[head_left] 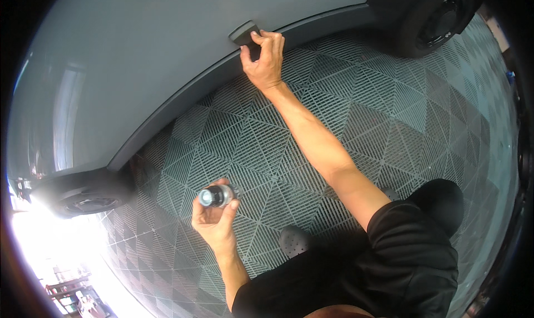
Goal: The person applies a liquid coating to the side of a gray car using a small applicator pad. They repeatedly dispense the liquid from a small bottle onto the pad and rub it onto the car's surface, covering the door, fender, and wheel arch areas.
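My right hand (265, 59) reaches out to the lower side of a grey car (150, 45). Its fingers and thumb are closed on a dark, flat applicator pad (242, 33), which lies against the body panel just above the lower edge. The palm side of the grip is partly hidden. Closer to me, my left hand (219, 223) holds a small bottle (216, 196) between thumb and fingers, over the floor. The bottle has a black collar, a bright round top and a clear-looking body.
One dark wheel (439, 23) stands at the upper right, another (92, 198) at the left. Ribbed grey floor tiles (272, 168) lie below. My dark shoe (295, 241) shows near my body. Strong light comes in at the lower left, beside a cluttered rack (69, 296).
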Available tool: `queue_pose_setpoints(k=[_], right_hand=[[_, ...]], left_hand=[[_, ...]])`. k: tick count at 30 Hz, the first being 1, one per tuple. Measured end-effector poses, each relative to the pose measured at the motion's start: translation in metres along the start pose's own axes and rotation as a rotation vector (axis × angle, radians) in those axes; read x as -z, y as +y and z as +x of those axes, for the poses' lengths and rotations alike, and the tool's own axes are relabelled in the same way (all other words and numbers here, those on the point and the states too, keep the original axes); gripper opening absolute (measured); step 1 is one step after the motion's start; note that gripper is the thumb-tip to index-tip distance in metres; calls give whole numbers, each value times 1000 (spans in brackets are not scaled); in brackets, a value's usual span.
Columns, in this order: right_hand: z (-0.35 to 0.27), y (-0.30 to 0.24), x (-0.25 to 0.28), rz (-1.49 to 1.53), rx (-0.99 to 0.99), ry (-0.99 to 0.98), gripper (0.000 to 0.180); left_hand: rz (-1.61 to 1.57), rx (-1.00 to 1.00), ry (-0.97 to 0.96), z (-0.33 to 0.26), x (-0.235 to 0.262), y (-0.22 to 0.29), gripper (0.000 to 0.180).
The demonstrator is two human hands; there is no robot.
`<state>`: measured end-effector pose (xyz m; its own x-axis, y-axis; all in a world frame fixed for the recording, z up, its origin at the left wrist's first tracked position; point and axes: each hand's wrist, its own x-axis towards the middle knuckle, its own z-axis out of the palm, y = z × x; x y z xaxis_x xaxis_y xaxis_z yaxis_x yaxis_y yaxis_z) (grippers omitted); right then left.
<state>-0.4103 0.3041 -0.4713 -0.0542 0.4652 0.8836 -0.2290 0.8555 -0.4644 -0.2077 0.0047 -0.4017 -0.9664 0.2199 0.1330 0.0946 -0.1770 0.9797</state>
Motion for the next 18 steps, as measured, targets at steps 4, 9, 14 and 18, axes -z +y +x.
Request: queue_pose_setpoints(k=[4,9,14,18], right_hand=[[22,37,27,-25,6,1,43],[49,81,59,-69,0,20,44],[73,122,88,-104,-15,47,44],[94,151,109,-138,-44,85,44]], left_hand=[[57,-31,61,2,2,9,44],[144,-61,93,2,-5,21,39],[195,-61,154,3,-22,32,40],[265,-63,144,3,-40,40,39]])
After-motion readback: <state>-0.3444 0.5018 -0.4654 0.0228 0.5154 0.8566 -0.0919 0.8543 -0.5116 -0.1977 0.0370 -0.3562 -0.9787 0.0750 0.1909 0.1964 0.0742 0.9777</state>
